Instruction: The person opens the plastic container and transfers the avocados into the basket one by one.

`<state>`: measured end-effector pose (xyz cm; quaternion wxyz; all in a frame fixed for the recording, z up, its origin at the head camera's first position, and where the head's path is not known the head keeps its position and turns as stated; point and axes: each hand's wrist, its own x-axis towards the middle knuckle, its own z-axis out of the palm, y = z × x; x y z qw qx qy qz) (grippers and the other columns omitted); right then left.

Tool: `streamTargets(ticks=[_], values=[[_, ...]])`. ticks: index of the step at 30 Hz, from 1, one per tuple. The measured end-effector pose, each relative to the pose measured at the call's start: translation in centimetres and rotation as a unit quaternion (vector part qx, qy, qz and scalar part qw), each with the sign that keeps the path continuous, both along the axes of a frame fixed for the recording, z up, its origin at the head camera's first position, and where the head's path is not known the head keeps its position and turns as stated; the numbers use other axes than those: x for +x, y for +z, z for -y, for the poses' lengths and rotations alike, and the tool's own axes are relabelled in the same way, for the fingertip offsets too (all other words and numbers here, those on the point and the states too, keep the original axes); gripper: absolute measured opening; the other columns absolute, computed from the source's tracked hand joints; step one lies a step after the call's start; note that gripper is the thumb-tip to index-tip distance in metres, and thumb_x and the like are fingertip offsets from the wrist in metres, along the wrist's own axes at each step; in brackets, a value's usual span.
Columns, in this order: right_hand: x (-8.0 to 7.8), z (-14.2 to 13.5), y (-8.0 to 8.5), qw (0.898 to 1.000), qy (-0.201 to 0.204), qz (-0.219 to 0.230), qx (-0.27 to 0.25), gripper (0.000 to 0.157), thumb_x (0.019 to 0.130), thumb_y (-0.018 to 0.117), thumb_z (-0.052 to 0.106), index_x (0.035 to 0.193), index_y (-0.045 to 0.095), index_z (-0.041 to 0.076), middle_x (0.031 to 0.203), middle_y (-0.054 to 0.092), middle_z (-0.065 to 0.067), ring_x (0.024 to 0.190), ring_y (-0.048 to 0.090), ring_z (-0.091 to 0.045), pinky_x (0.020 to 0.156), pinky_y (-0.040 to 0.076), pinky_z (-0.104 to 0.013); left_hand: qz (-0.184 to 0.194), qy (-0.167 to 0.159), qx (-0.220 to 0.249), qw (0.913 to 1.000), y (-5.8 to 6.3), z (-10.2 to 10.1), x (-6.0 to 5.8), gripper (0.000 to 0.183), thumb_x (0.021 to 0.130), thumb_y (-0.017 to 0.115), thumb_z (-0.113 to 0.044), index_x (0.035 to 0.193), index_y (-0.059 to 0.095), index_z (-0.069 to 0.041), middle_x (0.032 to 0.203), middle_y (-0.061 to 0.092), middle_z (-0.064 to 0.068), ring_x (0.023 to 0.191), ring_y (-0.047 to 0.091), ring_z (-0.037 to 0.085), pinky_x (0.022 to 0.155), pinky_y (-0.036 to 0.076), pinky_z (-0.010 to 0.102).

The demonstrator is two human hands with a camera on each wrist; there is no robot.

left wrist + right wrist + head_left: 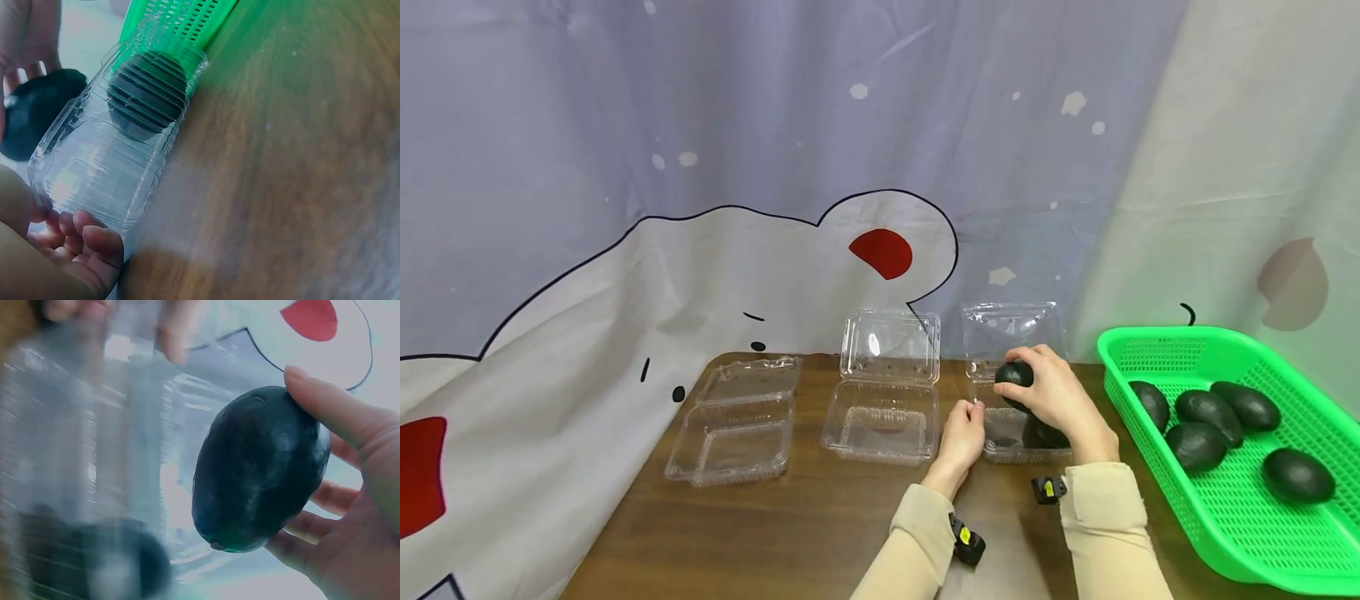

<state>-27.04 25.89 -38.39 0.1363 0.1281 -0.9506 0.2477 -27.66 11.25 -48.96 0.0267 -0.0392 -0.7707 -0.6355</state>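
My right hand (1060,396) grips a dark green avocado (259,469) above the rightmost clear plastic clamshell box (1022,454), thumb on one side and fingers on the other. Another avocado (149,94) lies inside that box, at its right end, showing through the ribbed wall. At the box's left side my left hand (961,437) pinches the rim, its fingers (94,240) curled at the corner. The box's lid (1011,333) stands raised at the back.
A green perforated basket (1217,533) with several avocados (1298,477) stands at the right. Two more open clamshell boxes, a middle box (880,454) and a left box (737,475), sit on the wooden table (775,533). A printed curtain (775,125) hangs behind.
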Motion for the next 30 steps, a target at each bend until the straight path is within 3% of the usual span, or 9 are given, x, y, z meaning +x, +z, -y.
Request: streamTargets(ticks=[8,15,21,30], values=[[-1.5,-2.3,6.5,0.998,0.013,-0.015,0.059,0.048,0.084,0.078,0.029,0.12,0.06,0.003,0.114,0.053,-0.024,0.099,0.054,-0.045,0.083,0.043,-0.057,-0.003,0.008,0.002,1.0,0.2,-0.1,0.0,0.03,0.101,0.052,-0.023,0.075,0.048,-0.012,0.067,0.043,-0.002,0.067,0.047,0.016,0.065,0.04,0.033],[-2.4,-4.5,11.6,0.981,0.034,0.004,0.193,0.046,0.083,0.079,0.023,0.119,0.061,0.002,0.11,0.052,-0.024,0.095,0.053,-0.043,0.077,0.045,-0.054,0.0,0.011,0.002,0.9999,0.2,-0.1,0.0,0.03,0.102,0.052,-0.023,0.074,0.048,-0.012,0.067,0.044,-0.002,0.068,0.048,0.016,0.066,0.041,0.033],[-2.3,-6.6,13.5,0.959,0.041,0.011,0.28,0.045,0.081,0.08,0.022,0.117,0.061,0.003,0.104,0.053,-0.021,0.091,0.051,-0.041,0.072,0.044,-0.052,0.0,0.015,0.006,0.9999,0.1,-0.2,0.1,0.028,0.101,0.053,-0.021,0.075,0.048,-0.011,0.067,0.044,-0.001,0.068,0.048,0.016,0.065,0.04,0.034],[-0.7,-10.8,13.9,0.928,0.034,0.014,0.37,0.047,0.074,0.085,0.019,0.111,0.061,0.002,0.094,0.051,-0.015,0.083,0.051,-0.039,0.065,0.046,-0.054,0.001,0.009,0.009,0.9999,0.0,0.0,0.1,0.029,0.101,0.052,-0.021,0.074,0.048,-0.011,0.067,0.043,-0.003,0.067,0.046,0.014,0.064,0.039,0.032]])
